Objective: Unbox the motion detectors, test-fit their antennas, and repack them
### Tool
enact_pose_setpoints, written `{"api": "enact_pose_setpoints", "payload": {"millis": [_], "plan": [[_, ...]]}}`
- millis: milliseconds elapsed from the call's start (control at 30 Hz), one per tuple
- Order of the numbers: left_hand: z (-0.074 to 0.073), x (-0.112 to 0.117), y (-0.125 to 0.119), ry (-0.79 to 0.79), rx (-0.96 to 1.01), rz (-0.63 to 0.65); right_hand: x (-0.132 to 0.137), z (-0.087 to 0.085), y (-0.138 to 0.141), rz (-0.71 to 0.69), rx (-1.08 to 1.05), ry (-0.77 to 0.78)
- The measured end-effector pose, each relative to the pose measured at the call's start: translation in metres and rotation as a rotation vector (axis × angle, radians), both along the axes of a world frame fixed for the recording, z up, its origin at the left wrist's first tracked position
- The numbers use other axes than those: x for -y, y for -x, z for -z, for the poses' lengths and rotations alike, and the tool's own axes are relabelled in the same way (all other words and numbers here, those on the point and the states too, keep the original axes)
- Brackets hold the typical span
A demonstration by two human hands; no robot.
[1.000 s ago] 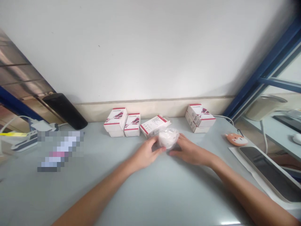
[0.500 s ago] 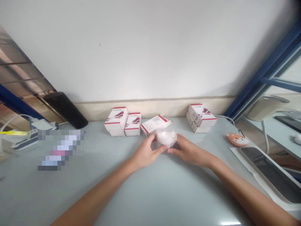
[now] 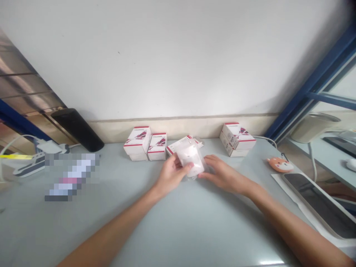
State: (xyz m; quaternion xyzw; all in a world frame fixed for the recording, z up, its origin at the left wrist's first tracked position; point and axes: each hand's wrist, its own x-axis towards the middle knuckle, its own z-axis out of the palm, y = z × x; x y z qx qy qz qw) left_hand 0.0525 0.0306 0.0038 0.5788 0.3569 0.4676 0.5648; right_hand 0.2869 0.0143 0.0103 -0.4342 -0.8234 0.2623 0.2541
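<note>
Both of my hands hold a small white object wrapped in clear plastic (image 3: 190,159) just above the grey table (image 3: 178,230). My left hand (image 3: 171,174) pinches its left side with thumb and fingers. My right hand (image 3: 219,173) grips its right side from below. Right behind the object lies an opened white-and-red box (image 3: 178,145) on its side. Two more such boxes (image 3: 144,142) stand to the left by the wall, and a stack of two (image 3: 236,138) stands to the right.
A black cylinder (image 3: 76,129) leans at the back left near a white power strip (image 3: 30,163) with cables. An orange animal-shaped item (image 3: 279,164) and a dark tablet (image 3: 319,202) lie at the right. A wall closes off the back.
The wrapped white object has been turned and lifted slightly toward the boxes; both hands shifted a little forward with it.
</note>
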Motion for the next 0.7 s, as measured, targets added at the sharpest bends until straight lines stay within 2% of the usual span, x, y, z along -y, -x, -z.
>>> {"api": "enact_pose_setpoints", "payload": {"millis": [100,200,367,533,600,700], "plan": [[-0.009,-0.002,0.0,0.06,0.125,-0.052,0.002,-0.015,-0.003,0.079,-0.082,0.03],[-0.012,-0.002,0.001,0.172,0.249,0.014,0.004,-0.025,-0.001,0.139,-0.25,0.077],[-0.01,-0.002,0.002,0.315,0.414,0.054,0.004,-0.025,0.004,0.263,-0.647,0.206],[-0.007,0.0,0.0,0.3,0.367,0.083,0.007,-0.009,0.019,0.168,-0.667,0.373],[-0.007,-0.001,0.0,0.254,0.321,0.054,0.008,-0.005,0.024,0.206,-0.754,0.377],[-0.007,-0.001,0.002,0.169,0.238,0.0,0.009,-0.008,0.025,0.272,-0.902,0.416]]}}
